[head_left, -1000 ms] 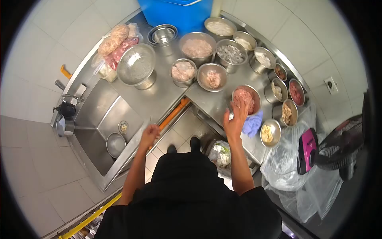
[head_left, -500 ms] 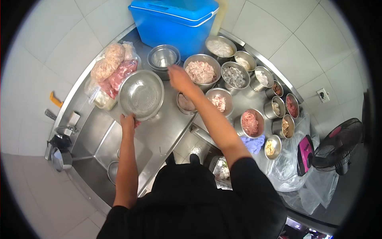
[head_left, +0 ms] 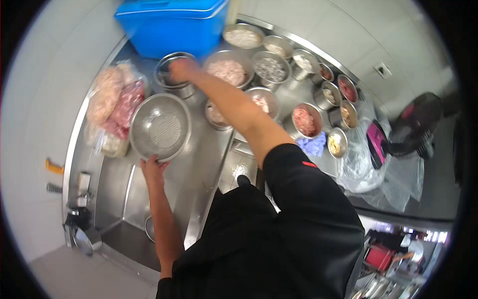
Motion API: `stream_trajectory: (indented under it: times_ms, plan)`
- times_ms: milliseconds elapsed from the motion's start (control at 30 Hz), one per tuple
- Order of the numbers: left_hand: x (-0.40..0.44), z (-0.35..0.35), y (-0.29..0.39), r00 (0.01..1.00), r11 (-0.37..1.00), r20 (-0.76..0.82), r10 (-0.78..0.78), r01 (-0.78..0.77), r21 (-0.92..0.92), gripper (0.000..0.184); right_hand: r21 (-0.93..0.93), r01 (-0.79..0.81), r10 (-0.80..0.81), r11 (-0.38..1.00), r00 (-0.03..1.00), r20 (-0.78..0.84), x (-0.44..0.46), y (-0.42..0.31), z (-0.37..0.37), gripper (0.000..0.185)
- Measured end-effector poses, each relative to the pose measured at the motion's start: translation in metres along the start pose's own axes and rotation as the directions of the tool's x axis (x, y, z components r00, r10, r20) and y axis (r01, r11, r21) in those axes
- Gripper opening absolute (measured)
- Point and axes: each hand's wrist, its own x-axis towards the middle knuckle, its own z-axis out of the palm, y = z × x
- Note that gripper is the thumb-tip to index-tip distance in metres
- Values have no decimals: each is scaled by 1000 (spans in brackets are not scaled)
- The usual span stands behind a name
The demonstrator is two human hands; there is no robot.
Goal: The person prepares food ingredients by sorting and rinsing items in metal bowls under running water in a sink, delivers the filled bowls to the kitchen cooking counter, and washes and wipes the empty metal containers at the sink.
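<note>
My left hand (head_left: 155, 168) grips the near rim of a large perforated metal strainer (head_left: 160, 128), which sits tilted on the steel counter. My right hand (head_left: 183, 70) reaches over the nested metal bowls (head_left: 174, 85) in front of the blue cooler; it is blurred, and its fingers are hard to make out. Just right of it stands a bowl of pale meat (head_left: 228, 72). Beneath my right forearm are two more meat bowls, partly covered. Bags of meat (head_left: 113, 99) lie left of the strainer.
A blue cooler (head_left: 172, 27) stands at the back. Several metal containers of food line the right counter, with a purple cloth (head_left: 312, 144), plastic bags (head_left: 359, 164) and a fan (head_left: 416, 124) beyond. A sink (head_left: 130, 219) lies at the left, near a wall outlet-free tap area.
My left hand went from above the floor gap to the strainer's rim. My right hand left the ground meat bowl and moved to the nested bowls. The camera view has shifted.
</note>
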Motion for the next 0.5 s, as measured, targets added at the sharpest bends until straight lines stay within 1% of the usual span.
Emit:
stream_trajectory:
  times_ms: [33,67,100,133,167,200,233,267,300,333,367,400,433,500]
  plan:
    - [-3,0,2,999,1000,-32,18,-18,-6,50,122,-41,60,992,986,-158,8,7,6,21]
    - [-7,5,2,999,1000,-40,22,-23,-12,52,249,-68,143,966,943,-300,20,17,12,21]
    - [-8,6,2,999,1000,-43,20,-21,-16,54,478,-89,291,874,883,-368,20,19,9,19]
    - [-7,6,3,998,1000,-61,21,-22,-15,54,682,-87,455,726,805,-381,18,20,9,18]
    - [-8,6,3,999,999,-17,28,-28,-27,54,843,-24,592,537,722,-357,21,22,13,17]
    - [-10,5,1,999,999,29,34,-33,-38,54,847,-30,591,530,729,-345,18,22,22,17]
    - [-13,5,1,999,999,23,30,-29,-33,54,979,81,644,189,743,-185,15,23,29,19]
    - [-16,10,4,1000,999,-4,11,-11,-41,55,967,182,640,-176,768,-29,5,21,21,21]
    - [-18,15,4,1000,999,-24,-9,8,-50,55,818,261,584,-512,805,108,-6,23,14,23]
    - [-16,15,4,1000,999,-11,-15,15,-43,55,554,307,487,-774,848,210,-21,27,8,26]
    - [-15,13,7,999,999,23,-23,24,-28,55,554,324,506,-767,836,211,-37,38,10,26]
    - [-17,13,4,998,999,53,-36,36,-9,56,434,297,383,-851,915,125,-55,47,15,27]
    - [-19,13,0,997,999,54,-50,50,4,56,313,237,255,-920,967,18,-73,51,23,29]
    - [-34,17,7,995,995,-70,76,-80,-54,55,558,304,316,-772,946,-78,-160,38,1,31]
